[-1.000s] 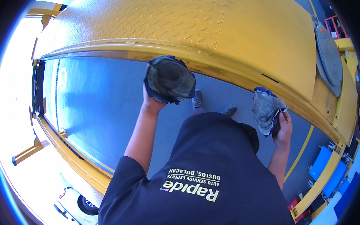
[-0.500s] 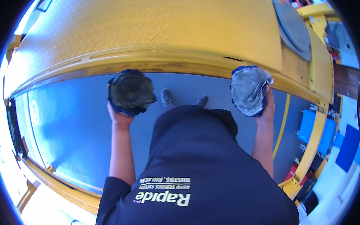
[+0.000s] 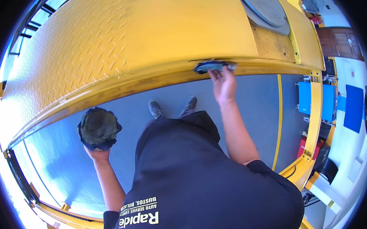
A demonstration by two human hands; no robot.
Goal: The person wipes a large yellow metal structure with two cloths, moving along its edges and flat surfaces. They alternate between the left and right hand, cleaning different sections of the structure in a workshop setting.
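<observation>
My left hand [image 3: 98, 155] holds up a round, dark greenish-black rag pad [image 3: 98, 128] with ragged navy edges, over the floor at the left. Its fingers are mostly hidden behind the pad. My right hand [image 3: 225, 86] grips a second rag pad [image 3: 215, 66], blue and grey, seen nearly edge-on and a little blurred. That pad is at the near edge of a large yellow metal platform [image 3: 184, 29], by a narrow dark slot; whether it touches the metal I cannot tell for sure.
Raised diamond tread covers the platform's left part. A round grey plate [image 3: 267, 4] sits in it at the far right. Below are the blue-grey floor [image 3: 248, 112] with a yellow line [image 3: 279, 123], a yellow beam [image 3: 313, 126] and a blue cabinet [image 3: 315, 99]. My shoes [image 3: 156, 109] stand near the platform.
My right hand has brought its pad inward and up to the platform's edge, turning it edge-on. The left hand with the dark pad sits lower and farther left. The whole view has shifted.
</observation>
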